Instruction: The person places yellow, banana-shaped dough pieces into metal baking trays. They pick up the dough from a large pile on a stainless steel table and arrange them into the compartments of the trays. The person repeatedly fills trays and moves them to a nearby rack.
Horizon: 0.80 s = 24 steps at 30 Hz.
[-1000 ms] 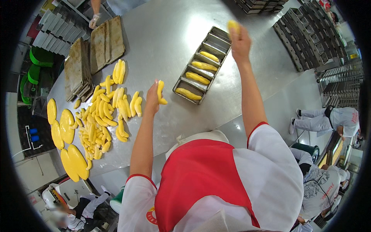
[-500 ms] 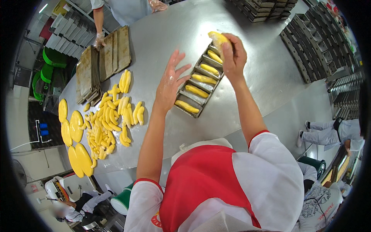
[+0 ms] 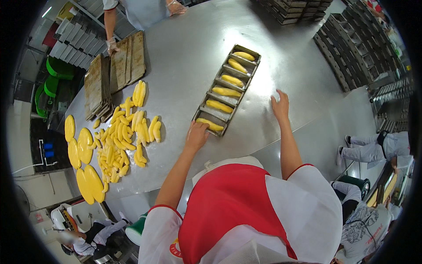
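A long metal baking tray point(image 3: 243, 94) lies on the steel table, each slot holding a yellow dough piece point(image 3: 225, 92). My left hand point(image 3: 196, 135) grips the tray's near end, fingers over the rim beside the nearest dough piece point(image 3: 210, 124). My right hand point(image 3: 280, 105) rests flat on the bare table to the right of the tray, fingers apart and holding nothing. A heap of loose yellow dough pieces point(image 3: 123, 134) lies to the left of my left arm.
Flat yellow dough discs point(image 3: 81, 154) lie at the table's left edge. Stacked empty trays point(image 3: 99, 88) and flat pans point(image 3: 127, 59) sit at the far left, where another person's gloved hand point(image 3: 112, 45) rests. Dark tray racks point(image 3: 351, 44) stand at the right.
My right hand set its dough piece into the tray's far slot and drew back to the table at the right. My left hand came down onto the tray's near end.
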Tool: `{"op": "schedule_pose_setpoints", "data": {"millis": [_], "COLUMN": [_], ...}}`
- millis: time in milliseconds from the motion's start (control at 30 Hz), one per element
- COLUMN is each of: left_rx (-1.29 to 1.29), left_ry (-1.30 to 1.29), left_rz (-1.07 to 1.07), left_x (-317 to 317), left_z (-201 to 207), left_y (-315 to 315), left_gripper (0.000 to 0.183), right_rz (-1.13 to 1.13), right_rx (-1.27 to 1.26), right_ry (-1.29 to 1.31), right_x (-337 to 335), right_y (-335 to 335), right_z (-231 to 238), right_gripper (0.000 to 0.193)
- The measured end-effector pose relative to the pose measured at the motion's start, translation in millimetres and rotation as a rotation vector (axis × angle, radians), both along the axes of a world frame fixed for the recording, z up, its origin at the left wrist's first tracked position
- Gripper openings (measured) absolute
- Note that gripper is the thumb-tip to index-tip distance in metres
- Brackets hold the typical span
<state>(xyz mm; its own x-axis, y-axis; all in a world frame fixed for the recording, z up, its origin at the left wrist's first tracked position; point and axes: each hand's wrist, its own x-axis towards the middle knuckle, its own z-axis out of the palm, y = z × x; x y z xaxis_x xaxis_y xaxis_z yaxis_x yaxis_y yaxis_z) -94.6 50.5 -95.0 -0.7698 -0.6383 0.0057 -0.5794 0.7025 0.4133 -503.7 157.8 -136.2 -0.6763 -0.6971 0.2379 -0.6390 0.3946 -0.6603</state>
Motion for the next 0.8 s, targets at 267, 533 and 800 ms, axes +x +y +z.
{"op": "schedule_pose_setpoints", "data": {"millis": [267,533,800], "left_rx": [0.102,0.164,-0.227], "left_ry": [-0.052,0.044,0.228], "left_rz": [-0.016,0.159,0.313], "left_x": [2.4,-29.7,-89.5], "left_z": [-14.3,-20.8,2.0], "left_y": [57.4,10.0,-92.4], "left_gripper": [0.056,0.064,0.061], "right_rz": [-0.267,-0.254,-0.142], "right_rx": [-0.104,0.065,0.131], "right_ry": [-0.275,-0.218,-0.029], "right_x": [18.5,42.8,-44.9], "right_y": [131.6,202.8,204.8], "right_z": [18.3,81.5,102.0], "right_gripper": [0.029,0.027,0.029]}}
